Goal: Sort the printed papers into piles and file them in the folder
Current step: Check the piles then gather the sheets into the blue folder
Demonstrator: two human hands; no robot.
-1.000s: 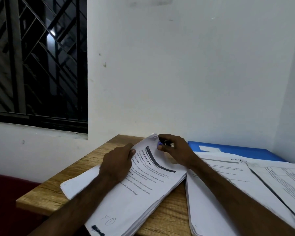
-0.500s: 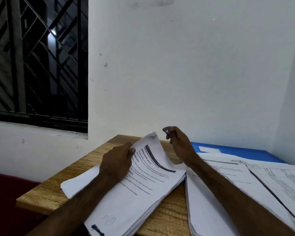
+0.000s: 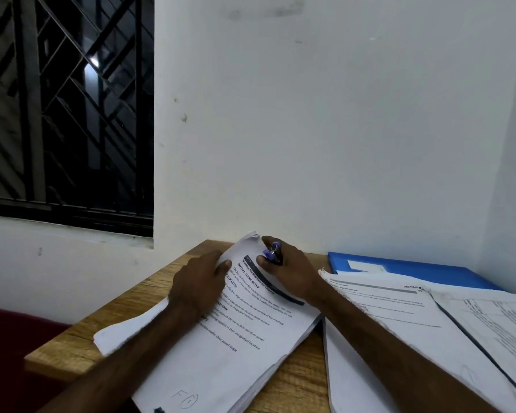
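A thick stack of printed papers (image 3: pixel 236 338) lies slanted on the wooden table (image 3: pixel 298 380). My left hand (image 3: pixel 198 281) rests on its upper left part, thumb pressing the top sheet. My right hand (image 3: pixel 289 269) sits at the stack's curled top corner and grips a small blue and black object (image 3: pixel 272 251), perhaps a pen or stapler; I cannot tell which. A second pile of printed sheets (image 3: pixel 399 317) lies to the right, with a third pile (image 3: pixel 498 323) beside it. The blue folder (image 3: pixel 414 268) lies flat behind them against the wall.
White walls close the table in at the back and on the right. A dark barred window (image 3: pixel 66 108) is at the upper left. The table's left edge (image 3: pixel 60 350) drops off to a dark red surface (image 3: pixel 9 353) below.
My right hand rose off the stack with the small object half a second ago and has come back down onto the top corner. My left hand has stayed put.
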